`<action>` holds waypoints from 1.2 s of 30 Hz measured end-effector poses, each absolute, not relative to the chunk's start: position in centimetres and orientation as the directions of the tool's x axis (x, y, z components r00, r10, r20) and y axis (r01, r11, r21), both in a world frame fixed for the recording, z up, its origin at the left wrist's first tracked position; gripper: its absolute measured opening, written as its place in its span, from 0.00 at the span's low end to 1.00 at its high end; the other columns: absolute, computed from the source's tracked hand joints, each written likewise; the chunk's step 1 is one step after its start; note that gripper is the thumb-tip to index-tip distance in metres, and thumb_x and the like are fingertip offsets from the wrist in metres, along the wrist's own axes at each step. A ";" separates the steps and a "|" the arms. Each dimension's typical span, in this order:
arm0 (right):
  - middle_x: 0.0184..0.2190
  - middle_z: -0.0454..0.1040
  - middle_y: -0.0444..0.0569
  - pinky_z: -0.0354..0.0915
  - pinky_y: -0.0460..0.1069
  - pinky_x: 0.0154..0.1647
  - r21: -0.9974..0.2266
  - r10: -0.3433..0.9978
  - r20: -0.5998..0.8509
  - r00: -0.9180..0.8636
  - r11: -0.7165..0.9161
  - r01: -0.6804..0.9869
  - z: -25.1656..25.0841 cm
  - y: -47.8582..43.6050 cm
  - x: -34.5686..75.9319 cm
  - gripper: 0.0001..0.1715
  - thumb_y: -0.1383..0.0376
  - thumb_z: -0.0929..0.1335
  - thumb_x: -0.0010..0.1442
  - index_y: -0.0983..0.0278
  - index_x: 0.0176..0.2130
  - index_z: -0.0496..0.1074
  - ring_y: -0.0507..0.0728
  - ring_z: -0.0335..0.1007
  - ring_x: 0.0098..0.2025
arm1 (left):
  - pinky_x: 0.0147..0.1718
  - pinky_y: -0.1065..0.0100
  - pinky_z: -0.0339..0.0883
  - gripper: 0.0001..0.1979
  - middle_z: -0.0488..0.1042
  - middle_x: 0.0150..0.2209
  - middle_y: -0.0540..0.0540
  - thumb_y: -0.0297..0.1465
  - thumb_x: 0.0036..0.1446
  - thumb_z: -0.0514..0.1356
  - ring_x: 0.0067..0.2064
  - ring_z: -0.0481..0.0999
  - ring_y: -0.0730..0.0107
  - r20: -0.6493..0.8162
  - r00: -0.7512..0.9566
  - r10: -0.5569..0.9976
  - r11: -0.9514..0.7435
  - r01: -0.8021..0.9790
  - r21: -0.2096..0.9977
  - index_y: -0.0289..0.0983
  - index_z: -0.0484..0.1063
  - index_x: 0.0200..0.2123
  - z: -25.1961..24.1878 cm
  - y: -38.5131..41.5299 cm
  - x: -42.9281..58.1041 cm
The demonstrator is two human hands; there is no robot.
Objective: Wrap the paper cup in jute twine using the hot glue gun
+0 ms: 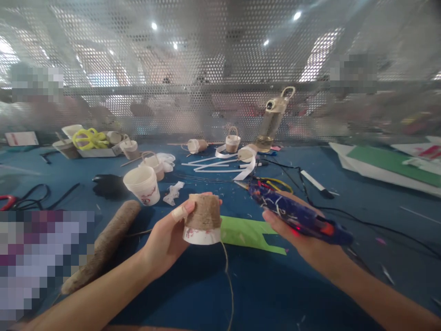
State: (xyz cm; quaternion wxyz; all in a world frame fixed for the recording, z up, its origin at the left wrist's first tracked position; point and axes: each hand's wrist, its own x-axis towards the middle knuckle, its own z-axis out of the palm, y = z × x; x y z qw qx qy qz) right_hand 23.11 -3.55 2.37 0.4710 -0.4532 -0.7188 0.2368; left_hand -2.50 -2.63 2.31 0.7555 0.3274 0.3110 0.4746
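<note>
My left hand (165,239) is closed around an upside-down white paper cup (204,219) partly wrapped in brown twine. A loose strand of twine (228,276) hangs down from the cup. My right hand (303,239) grips a blue hot glue gun (296,214), its nozzle pointing left and up, a short way from the cup. A green paper cutout (248,232) lies on the blue table (262,285) between my hands.
A roll of twine (106,243) lies at the left beside a plain white cup (143,185). Finished small baskets (233,140), white paper strips (220,164), a water bottle (272,119) and a tray with yellow scissors (88,139) stand farther back. A perforated screen (220,69) closes off the far edge.
</note>
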 end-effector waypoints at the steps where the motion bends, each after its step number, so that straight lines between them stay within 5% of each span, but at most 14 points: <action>1: 0.26 0.69 0.42 0.66 0.50 0.28 -0.767 0.866 0.464 -0.183 0.497 0.407 2.1 -3.7 23.2 0.10 0.63 0.69 0.65 0.57 0.31 0.66 0.54 0.66 0.26 | 0.52 0.54 0.69 0.22 0.79 0.55 0.37 0.37 0.62 0.60 0.49 0.80 0.50 -0.160 0.363 0.918 0.345 -0.529 0.775 0.34 0.75 0.56 2.3 -2.6 -2.5; 8: 0.28 0.68 0.42 0.58 0.49 0.27 -0.775 0.789 0.424 -0.446 0.570 0.272 1.4 -4.2 23.4 0.11 0.68 0.69 0.59 0.59 0.29 0.63 0.52 0.63 0.27 | 0.46 0.53 0.73 0.25 0.81 0.50 0.35 0.38 0.64 0.59 0.45 0.81 0.51 -0.188 0.334 0.923 0.355 -0.561 0.748 0.32 0.71 0.60 2.3 -2.7 -2.1; 36: 0.23 0.58 0.39 0.48 0.48 0.22 -0.480 0.680 0.513 -0.524 0.734 0.481 1.4 -4.4 23.6 0.17 0.72 0.67 0.53 0.59 0.29 0.53 0.50 0.49 0.21 | 0.47 0.57 0.70 0.26 0.78 0.55 0.39 0.41 0.60 0.63 0.49 0.77 0.52 -0.181 0.334 0.925 0.329 -0.467 0.820 0.40 0.73 0.59 1.9 -3.2 -2.5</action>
